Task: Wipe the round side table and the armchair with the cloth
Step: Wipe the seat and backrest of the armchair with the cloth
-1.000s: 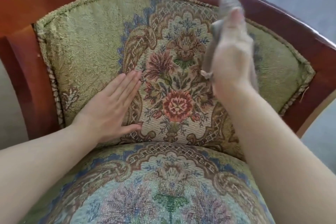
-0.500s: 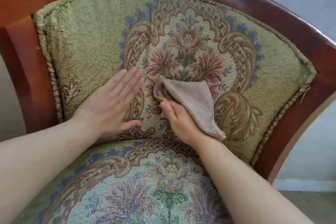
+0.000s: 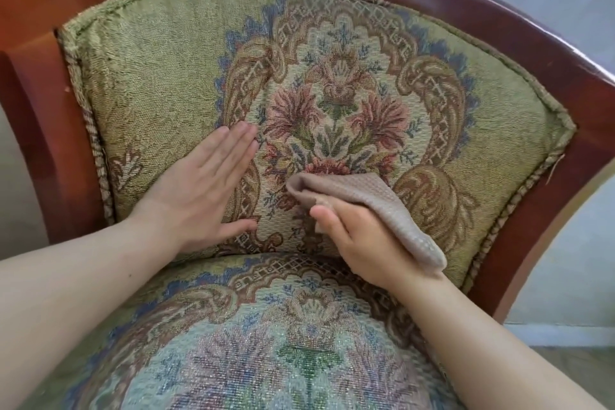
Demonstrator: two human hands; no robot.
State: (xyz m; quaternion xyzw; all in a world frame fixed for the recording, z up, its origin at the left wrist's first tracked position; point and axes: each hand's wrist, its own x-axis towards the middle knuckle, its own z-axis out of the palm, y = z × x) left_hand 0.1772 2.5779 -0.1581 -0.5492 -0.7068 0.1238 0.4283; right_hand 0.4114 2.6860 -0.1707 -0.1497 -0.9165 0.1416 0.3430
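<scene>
Gripping the cloth (image 3: 362, 206), the right hand (image 3: 362, 243) has its fingers tucked under the folded tan fabric and its thumb out on the near side; the grip is closed on it. Cloth sits pressed to the lower centre of the backrest (image 3: 332, 93), at about 5 o'clock from the big flower motif, its tail draped over the back of the hand toward 4 o'clock. A second ago that hand was up at 1 o'clock by the top of the backrest, blurred mid-swing; half a second ago it had already come down to the lower centre, and it has barely shifted since. Reads as the bottom of a downward stroke.

Left hand (image 3: 206, 190) lies flat and open on the upholstery at 9 o'clock from the cloth, near but not touching it, holding nothing; it has stayed put throughout, likely steadying.

Armchair (image 3: 549, 53) wood frame curves round the cushion; seat cushion (image 3: 266, 343) lies below both forearms. Round side table not in view. Judgement: backrest wiping under way, seat and frame likely still to do.
</scene>
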